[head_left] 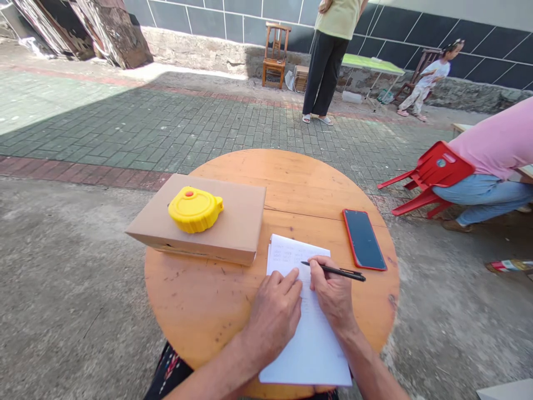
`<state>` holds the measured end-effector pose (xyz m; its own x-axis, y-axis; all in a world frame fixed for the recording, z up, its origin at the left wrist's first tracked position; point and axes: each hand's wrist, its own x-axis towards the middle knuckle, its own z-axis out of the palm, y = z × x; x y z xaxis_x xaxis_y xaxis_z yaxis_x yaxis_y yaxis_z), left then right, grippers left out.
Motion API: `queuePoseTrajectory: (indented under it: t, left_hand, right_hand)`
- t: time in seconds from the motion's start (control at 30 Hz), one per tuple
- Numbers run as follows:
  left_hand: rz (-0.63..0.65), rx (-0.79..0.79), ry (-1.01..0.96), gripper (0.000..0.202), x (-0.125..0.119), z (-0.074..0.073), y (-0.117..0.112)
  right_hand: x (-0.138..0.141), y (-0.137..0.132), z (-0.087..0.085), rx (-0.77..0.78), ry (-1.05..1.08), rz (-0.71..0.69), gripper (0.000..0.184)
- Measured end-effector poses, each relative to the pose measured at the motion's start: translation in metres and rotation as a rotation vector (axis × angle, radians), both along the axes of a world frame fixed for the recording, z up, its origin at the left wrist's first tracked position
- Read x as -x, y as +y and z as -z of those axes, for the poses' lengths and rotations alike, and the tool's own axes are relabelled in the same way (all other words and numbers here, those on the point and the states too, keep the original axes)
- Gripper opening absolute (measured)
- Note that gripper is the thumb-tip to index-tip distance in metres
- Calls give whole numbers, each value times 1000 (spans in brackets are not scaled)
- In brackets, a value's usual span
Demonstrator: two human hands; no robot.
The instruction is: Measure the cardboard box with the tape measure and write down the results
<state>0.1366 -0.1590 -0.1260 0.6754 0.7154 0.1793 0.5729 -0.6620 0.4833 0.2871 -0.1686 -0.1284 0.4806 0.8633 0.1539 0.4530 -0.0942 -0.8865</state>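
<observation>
A round counter (200, 316) of scuffed, varnished wood bears a matte brown cardboard box (244, 216). Beside the box, smooth white rectangular paper (310, 361) carries faint handwritten rows and lies beneath the left fingers (292, 286), loosely bent, holding nothing. A ribbed yellow tape measure (194, 211) sits on the box; a red-edged phone (365, 240) lies right of the paper. The right fingers (317, 272) pinch a slim black pen (347, 273), its tip at the writing.

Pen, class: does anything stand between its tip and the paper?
Nothing visible does. The right hand holds the pen with its tip at the written lines on the paper; the left hand rests on the paper close by, not in between.
</observation>
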Motion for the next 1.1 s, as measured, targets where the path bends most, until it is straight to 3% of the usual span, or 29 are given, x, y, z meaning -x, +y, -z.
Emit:
queuePoseTrajectory:
  t: [0.9,1.1]
  left_hand:
    - [0,-5,-2,23,0,1,1]
    - [-4,-15,-8,23,0,2,0]
  right_hand:
    - [1,1,-1,14,-5,-26,20]
    - [1,-2,-5,4,43,31,20]
